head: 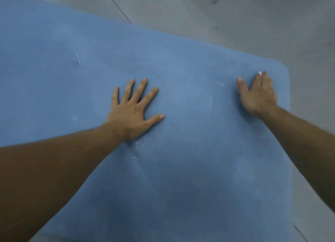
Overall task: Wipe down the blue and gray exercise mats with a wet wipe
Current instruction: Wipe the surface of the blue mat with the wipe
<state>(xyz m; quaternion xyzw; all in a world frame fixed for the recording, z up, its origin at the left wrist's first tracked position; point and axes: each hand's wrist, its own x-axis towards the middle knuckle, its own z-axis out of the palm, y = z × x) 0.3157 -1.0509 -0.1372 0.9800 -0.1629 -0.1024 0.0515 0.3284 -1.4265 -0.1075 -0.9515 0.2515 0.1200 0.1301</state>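
L hand [130,111] flat on blue mat [181,60]; R hand [259,95] presses wipe [260,72].

The left hand [131,113] lies flat on the blue mat [181,169]; the right hand [259,95] presses a wipe [260,72] near its corner.

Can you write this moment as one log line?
left hand flat on blue mat | right hand presses wet wipe near mat corner
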